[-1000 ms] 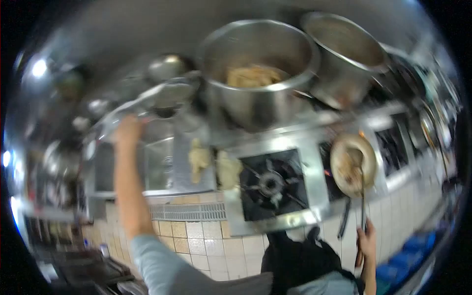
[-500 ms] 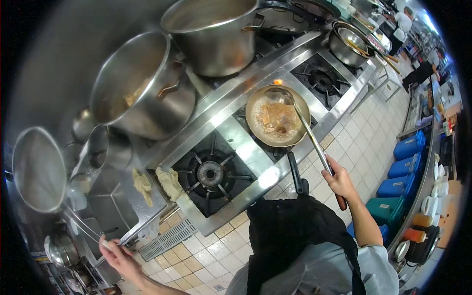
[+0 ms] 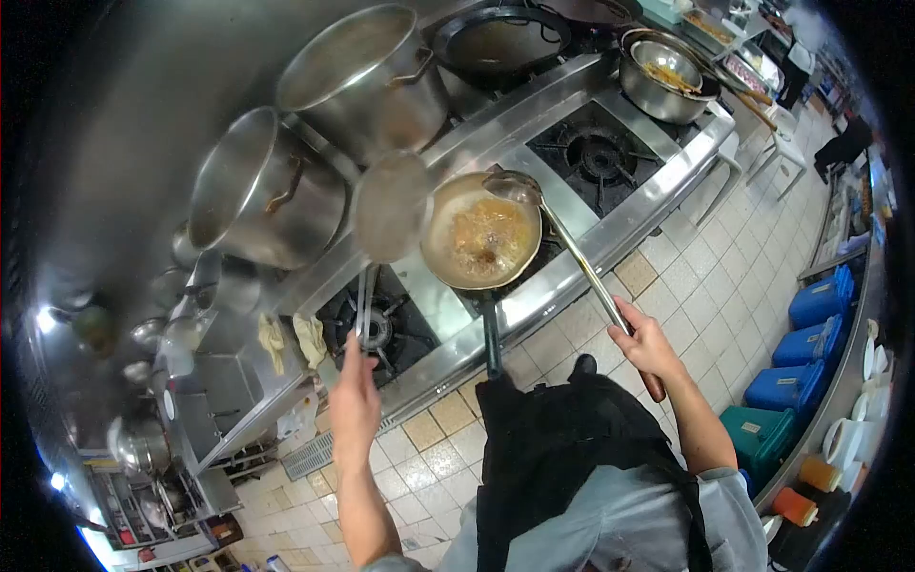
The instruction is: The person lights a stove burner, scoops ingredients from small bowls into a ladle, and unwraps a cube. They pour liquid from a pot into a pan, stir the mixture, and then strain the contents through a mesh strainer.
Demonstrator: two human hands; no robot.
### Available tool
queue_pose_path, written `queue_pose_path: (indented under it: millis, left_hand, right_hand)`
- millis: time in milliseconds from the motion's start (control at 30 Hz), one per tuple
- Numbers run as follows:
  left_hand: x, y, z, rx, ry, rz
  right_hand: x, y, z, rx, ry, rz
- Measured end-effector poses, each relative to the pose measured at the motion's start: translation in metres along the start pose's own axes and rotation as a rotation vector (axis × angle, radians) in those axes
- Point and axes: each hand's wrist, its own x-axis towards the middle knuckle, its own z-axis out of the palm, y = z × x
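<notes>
My left hand [image 3: 355,393] is closed around the handle of a round fine-mesh strainer [image 3: 392,208]. The strainer, a little blurred, is raised over the stove and its right edge overlaps the pan in this view. In my right hand [image 3: 651,345] is a long-handled ladle [image 3: 583,255], gripped near its wooden end. The ladle's bowl lies at the upper right rim of a frying pan [image 3: 437,227]. Bubbling brownish liquid with pieces of food [image 3: 491,236] covers the pan's bottom. The pan's black handle [image 3: 492,338] points toward my apron, with neither hand on it.
Two tall stockpots [image 3: 357,81] stand behind the burners, beside a dark wok [image 3: 503,46]. Metal bowls [image 3: 667,100] sit at the stove's far right end. Cloths [image 3: 309,340] lie by the sink [image 3: 214,396] on the left. Blue bins [image 3: 805,343] line the right counter.
My left hand has brought the strainer from the far left across to the pan's left side. My right hand still holds the ladle at the pan. The camera view has shifted.
</notes>
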Motion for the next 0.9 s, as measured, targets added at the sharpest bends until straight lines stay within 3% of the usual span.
queue_pose_path:
  millis: [100,167,200,267,300,367,500,567,633,733,800,900]
  left_hand:
    - [0.027,0.015,0.039,0.109,-0.062,0.071]
    - [0.045,0.034,0.056,0.445,-0.195,0.042]
    - [0.051,0.038,0.066,0.449,-0.205,0.038]
    - [0.066,0.044,0.084,0.622,-0.269,0.007]
    - [0.07,0.049,0.087,0.621,-0.278,0.007]
    - [0.078,0.056,0.089,0.605,-0.271,0.01]
    - [0.099,0.049,0.08,0.501,-0.368,-0.027]
    - [0.112,0.039,0.071,0.425,-0.509,0.029]
    - [0.12,0.028,0.069,0.353,-0.5,0.044]
    - [0.129,0.03,0.059,0.222,-0.622,-0.031]
    - [0.13,0.043,0.045,0.046,-0.764,-0.22]
    - [0.131,0.028,0.055,-0.115,-0.803,-0.27]
  right_hand:
    - [-0.002,0.013,-0.017,-0.009,-0.023,-0.01]
    - [-0.004,0.024,-0.018,-0.005,-0.036,-0.011]
    - [-0.003,0.036,-0.014,-0.002,-0.042,-0.002]
    - [0.004,0.05,-0.004,0.021,0.07,-0.234]
    - [0.002,0.053,-0.004,0.02,0.068,-0.225]
    - [0.001,0.023,-0.005,0.024,-0.007,-0.063]
    - [0.013,-0.002,0.005,-0.048,-0.01,-0.062]
    - [0.019,-0.011,0.011,-0.096,0.018,-0.06]
    - [0.024,-0.016,0.018,-0.13,0.023,-0.068]
    - [0.029,-0.025,0.025,-0.18,0.037,-0.069]
    - [0.032,-0.029,0.03,-0.198,0.04,-0.059]
    - [0.036,-0.027,0.04,-0.249,0.037,-0.045]
